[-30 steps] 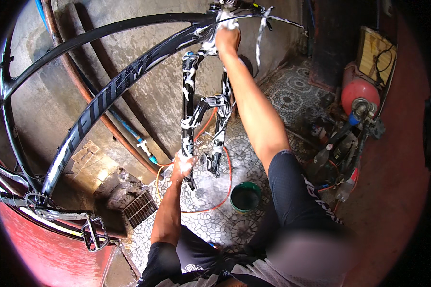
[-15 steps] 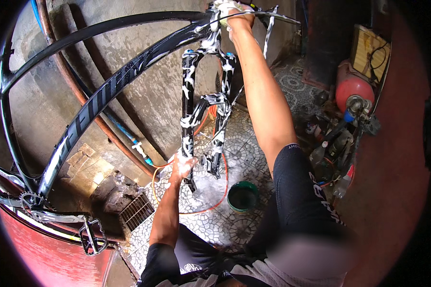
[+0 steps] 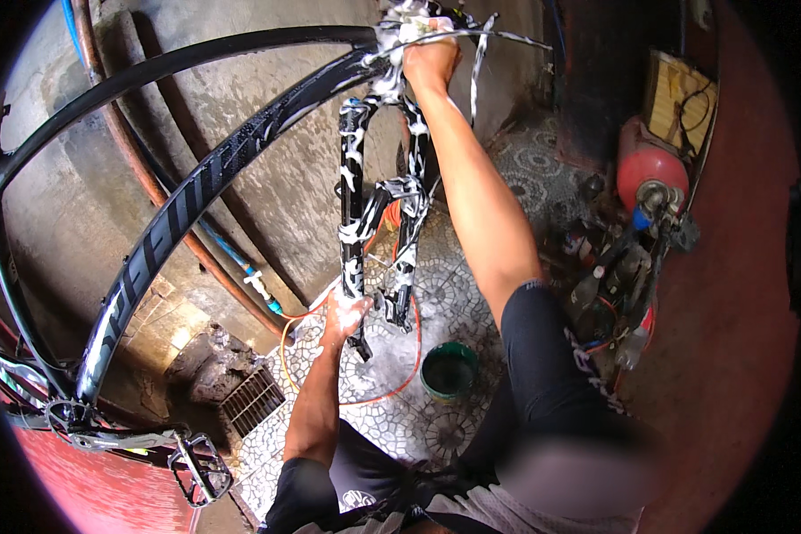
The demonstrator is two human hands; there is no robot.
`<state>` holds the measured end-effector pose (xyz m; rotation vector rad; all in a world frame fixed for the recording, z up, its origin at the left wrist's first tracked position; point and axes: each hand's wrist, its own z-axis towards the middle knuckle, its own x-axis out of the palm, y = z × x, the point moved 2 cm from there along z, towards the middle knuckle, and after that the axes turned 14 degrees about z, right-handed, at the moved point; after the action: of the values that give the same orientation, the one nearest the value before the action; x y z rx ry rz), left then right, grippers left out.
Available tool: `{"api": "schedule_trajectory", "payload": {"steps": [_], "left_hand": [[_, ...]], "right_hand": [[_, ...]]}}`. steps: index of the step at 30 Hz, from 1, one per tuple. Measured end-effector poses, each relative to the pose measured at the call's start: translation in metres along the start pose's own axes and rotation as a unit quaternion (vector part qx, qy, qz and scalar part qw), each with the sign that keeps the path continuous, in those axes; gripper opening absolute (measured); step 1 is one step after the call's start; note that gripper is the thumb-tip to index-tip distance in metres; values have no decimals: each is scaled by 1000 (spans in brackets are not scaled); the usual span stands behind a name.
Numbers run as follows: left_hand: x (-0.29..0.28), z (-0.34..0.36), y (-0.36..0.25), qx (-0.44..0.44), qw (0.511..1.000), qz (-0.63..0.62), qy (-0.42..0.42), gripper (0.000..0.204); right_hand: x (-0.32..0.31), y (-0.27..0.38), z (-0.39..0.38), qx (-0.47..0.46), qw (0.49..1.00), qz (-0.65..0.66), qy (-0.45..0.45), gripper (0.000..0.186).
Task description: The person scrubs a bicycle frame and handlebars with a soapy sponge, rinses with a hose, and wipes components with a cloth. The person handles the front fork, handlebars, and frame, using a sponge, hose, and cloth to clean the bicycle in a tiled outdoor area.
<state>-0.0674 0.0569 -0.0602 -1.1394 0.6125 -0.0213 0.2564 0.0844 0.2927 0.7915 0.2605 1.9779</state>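
The left hand [image 3: 346,311], clamped round the foam-streaked black bicycle fork [image 3: 351,173], should brace; the right hand [image 3: 431,64], curled around a pale foamy wad [image 3: 421,31], should press evenly.

Black fabric short sleeves on both arms, the right one [image 3: 543,356] stopping around the elbow, with pale lettering [image 3: 592,374] running down its outer side. Torso's in a textured grey fabric top [image 3: 494,510], tho a blurry patch hides a chunk of it. Legwear's dark, near-black cloth [image 3: 378,456] with a round white emblem [image 3: 358,498], plus white foam's smeared on the left hand [image 3: 345,313].
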Motion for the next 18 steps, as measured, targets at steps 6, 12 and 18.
{"api": "schedule_trajectory", "payload": {"steps": [6,12,18], "left_hand": [[-6,3,3,9,999,25,-19,14],[-9,4,16,11,990,139,20,12],[-3,9,36,-21,999,-1,44,16]], "right_hand": [[-9,17,0,40,945,323,-31,16],[-12,13,24,155,835,521,-86,16],[-12,39,49,-121,972,-174,102,14]]}}
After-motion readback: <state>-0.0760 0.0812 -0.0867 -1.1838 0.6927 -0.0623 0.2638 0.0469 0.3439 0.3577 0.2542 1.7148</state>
